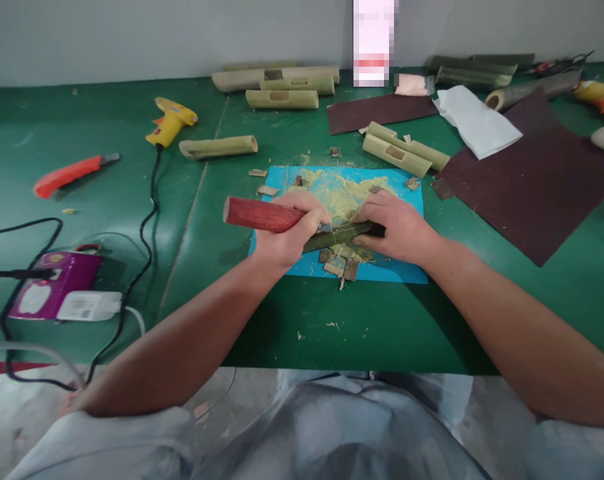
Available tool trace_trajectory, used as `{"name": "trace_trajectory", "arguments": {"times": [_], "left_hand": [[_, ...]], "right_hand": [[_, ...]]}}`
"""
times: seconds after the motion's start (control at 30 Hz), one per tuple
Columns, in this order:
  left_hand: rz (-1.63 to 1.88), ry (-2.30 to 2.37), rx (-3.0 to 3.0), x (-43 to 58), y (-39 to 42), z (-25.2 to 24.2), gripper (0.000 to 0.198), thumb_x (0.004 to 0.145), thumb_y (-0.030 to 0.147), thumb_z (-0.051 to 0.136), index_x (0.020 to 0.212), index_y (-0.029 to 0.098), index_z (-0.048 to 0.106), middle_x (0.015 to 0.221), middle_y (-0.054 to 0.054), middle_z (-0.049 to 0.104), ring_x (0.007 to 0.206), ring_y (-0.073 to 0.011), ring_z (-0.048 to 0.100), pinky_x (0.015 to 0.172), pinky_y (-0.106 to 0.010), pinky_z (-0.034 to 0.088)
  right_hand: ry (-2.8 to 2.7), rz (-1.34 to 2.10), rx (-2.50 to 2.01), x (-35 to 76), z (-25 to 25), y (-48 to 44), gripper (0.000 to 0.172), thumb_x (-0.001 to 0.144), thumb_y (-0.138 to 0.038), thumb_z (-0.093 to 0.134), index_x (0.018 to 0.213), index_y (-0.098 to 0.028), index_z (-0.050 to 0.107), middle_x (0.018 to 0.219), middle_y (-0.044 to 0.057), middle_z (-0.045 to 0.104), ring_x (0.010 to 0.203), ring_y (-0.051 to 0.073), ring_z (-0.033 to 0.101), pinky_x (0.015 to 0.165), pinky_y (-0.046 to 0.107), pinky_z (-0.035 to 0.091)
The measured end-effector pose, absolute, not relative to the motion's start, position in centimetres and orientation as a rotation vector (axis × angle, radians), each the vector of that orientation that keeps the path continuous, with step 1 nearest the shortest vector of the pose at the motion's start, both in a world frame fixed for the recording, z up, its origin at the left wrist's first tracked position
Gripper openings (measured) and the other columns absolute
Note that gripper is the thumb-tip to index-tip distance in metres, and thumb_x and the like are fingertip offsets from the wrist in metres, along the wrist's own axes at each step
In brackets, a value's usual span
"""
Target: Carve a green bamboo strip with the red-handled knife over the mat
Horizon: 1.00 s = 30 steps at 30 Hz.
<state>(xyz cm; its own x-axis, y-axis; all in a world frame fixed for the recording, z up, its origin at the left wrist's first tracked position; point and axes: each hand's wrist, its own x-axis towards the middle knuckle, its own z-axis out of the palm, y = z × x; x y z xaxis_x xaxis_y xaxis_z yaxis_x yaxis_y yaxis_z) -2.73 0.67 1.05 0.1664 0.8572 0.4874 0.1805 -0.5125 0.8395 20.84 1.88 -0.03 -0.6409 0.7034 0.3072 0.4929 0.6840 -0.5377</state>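
Note:
My left hand [292, 230] is closed round the thick red wooden handle [262, 215] of a carving tool. A bit of its metal blade [325, 227] shows beside my fingers, against a dark green bamboo tube [339, 235]; the blade's full shape is hidden. Fingers of my right hand [395, 223] grip the tube's right end. Beneath lies a blue sheet [402, 272], strewn with pale shavings [339, 193] and several small bamboo chips [351, 269].
Cut bamboo tubes [282, 100] lie along the back and right. On the left are a yellow glue gun [169, 123], an orange-handled cutter [72, 175] and a purple power strip [77, 270] with loose cables. Brown sandpaper [527, 193] and white paper [475, 120] sit right.

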Motion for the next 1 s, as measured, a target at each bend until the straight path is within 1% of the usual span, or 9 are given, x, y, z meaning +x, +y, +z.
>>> {"name": "trace_trajectory", "arguments": {"times": [0.13,0.27,0.43,0.5,0.57,0.73,0.83,1.0], "left_hand": [[1.352,0.95,1.829,-2.7,0.7,1.0,0.024,0.088,0.035,0.069,0.066,0.026,0.071,0.071,-0.002,0.071,0.067,-0.0186,0.066,0.067,-0.037,0.055],[1.334,0.924,1.848,-2.6,0.7,1.3,0.023,0.089,0.031,0.069,0.068,0.024,0.073,0.072,-0.003,0.071,0.068,-0.0191,0.067,0.068,-0.037,0.054],[1.176,0.965,1.903,-2.6,0.2,2.1,0.008,0.084,0.029,0.071,0.08,0.028,0.078,0.086,-0.004,0.077,0.084,-0.0245,0.072,0.083,-0.042,0.059],[1.176,0.976,1.903,-2.6,0.1,2.2,0.007,0.082,0.03,0.072,0.081,0.029,0.078,0.089,-0.004,0.077,0.087,-0.0261,0.073,0.084,-0.043,0.06],[1.238,0.995,1.894,-2.6,0.1,2.1,0.007,0.082,0.031,0.071,0.078,0.028,0.076,0.086,-0.004,0.075,0.083,-0.0255,0.071,0.08,-0.043,0.06],[1.331,1.048,1.875,-2.8,0.5,1.2,0.015,0.083,0.032,0.069,0.069,0.025,0.067,0.071,-0.002,0.065,0.069,-0.0201,0.063,0.073,-0.039,0.056],[1.336,1.006,1.871,-2.8,0.5,1.1,0.016,0.083,0.031,0.07,0.069,0.024,0.066,0.07,-0.002,0.064,0.067,-0.0189,0.063,0.072,-0.038,0.055],[1.319,0.986,1.888,-2.6,0.4,1.5,0.016,0.083,0.028,0.07,0.069,0.024,0.066,0.072,-0.001,0.066,0.068,-0.0194,0.064,0.073,-0.039,0.056]], "right_hand": [[-2.398,0.567,-0.934,20.8,0.0,1.9,0.019,0.088,-0.038,0.068,0.097,-0.023,0.067,0.099,0.008,0.069,0.096,0.028,0.058,0.087,0.045,0.045],[-2.403,0.56,-0.934,20.8,0.0,1.9,0.019,0.088,-0.039,0.067,0.096,-0.022,0.067,0.097,0.008,0.068,0.095,0.027,0.058,0.086,0.044,0.045],[-2.402,0.535,-0.914,20.8,0.0,1.8,0.017,0.088,-0.039,0.066,0.094,-0.023,0.066,0.094,0.007,0.067,0.092,0.026,0.057,0.085,0.044,0.045],[-2.4,0.539,-0.906,20.9,0.0,1.8,0.016,0.088,-0.039,0.067,0.094,-0.023,0.066,0.093,0.007,0.066,0.092,0.026,0.057,0.084,0.043,0.045],[-2.393,0.55,-0.902,20.9,0.1,1.8,0.017,0.088,-0.039,0.067,0.094,-0.023,0.066,0.094,0.007,0.067,0.092,0.026,0.058,0.084,0.043,0.045],[-2.397,0.546,-0.908,21.0,0.2,1.8,0.018,0.088,-0.039,0.067,0.095,-0.023,0.066,0.096,0.008,0.068,0.095,0.027,0.058,0.086,0.045,0.046],[-2.406,0.535,-0.914,20.9,0.2,1.8,0.018,0.088,-0.039,0.067,0.095,-0.022,0.066,0.097,0.009,0.069,0.095,0.028,0.058,0.086,0.045,0.046],[-2.406,0.538,-0.911,20.9,0.2,1.8,0.016,0.088,-0.037,0.068,0.097,-0.024,0.066,0.097,0.008,0.069,0.095,0.027,0.06,0.086,0.045,0.047]]}}
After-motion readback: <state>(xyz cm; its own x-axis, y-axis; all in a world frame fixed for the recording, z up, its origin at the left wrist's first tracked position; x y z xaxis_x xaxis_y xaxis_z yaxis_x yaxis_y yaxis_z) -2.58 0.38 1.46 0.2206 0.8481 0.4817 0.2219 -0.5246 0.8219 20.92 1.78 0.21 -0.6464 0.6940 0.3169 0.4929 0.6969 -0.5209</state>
